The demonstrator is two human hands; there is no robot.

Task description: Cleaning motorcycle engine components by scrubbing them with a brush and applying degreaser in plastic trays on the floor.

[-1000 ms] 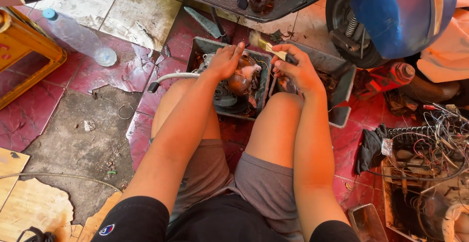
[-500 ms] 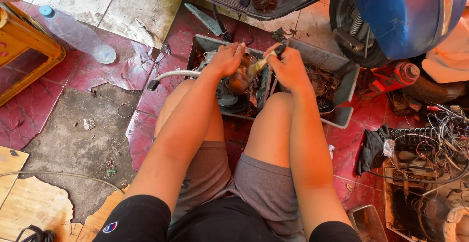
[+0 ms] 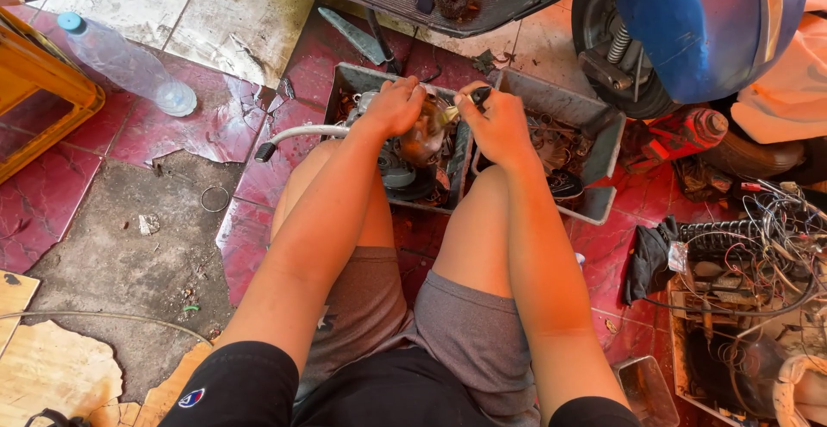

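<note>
Item, cleaning step: your left hand (image 3: pixel 394 105) grips the greasy engine part (image 3: pixel 420 138) over the grey tray (image 3: pixel 348 80), your right hand (image 3: pixel 495 121) clenches a small brush (image 3: pixel 459 108) beside it; next stroke likely needs steady bracing.

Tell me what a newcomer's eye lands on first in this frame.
Both hands meet at top centre over a grey metal tray: the left hand steadies a greasy engine part, the right hand works a small brush against it. A blue scooter fills the top right, and a clear plastic bottle lies at top left.
</note>
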